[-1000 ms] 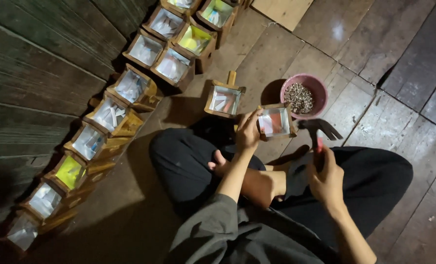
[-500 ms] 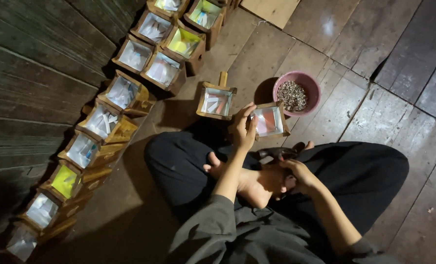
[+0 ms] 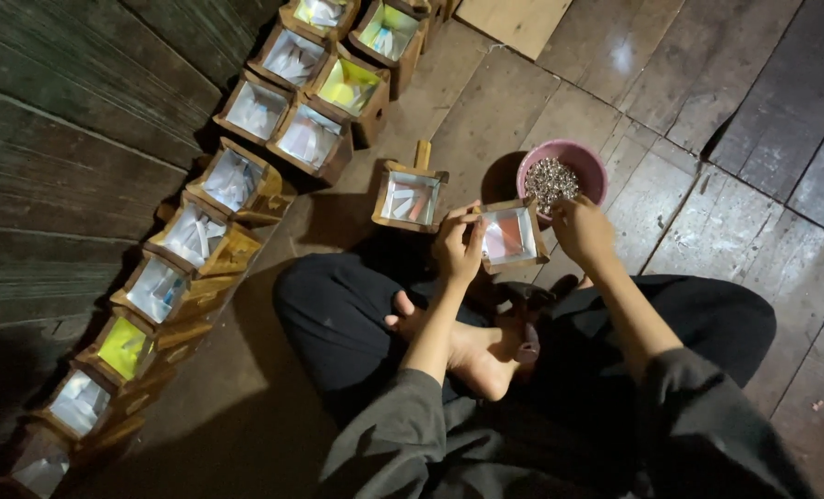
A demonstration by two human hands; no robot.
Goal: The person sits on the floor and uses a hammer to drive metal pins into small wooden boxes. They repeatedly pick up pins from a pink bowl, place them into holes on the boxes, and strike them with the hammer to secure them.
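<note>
While a long row of finished wooden boxes (image 3: 231,180) lines the wall left of the pink bowl (image 3: 564,166), the left hand (image 3: 456,245) grips one box (image 3: 512,236) beside that bowl and the right hand (image 3: 580,231), fingers curled, touches its edge, so assembly looks unfinished.

The person wears a dark grey, loose top with long sleeves pushed up toward the elbows — forearms bare. The trousers are black, wide and soft, folding in heavy creases. The feet are bare — no rings, watch or bracelets show on either hand.
</note>
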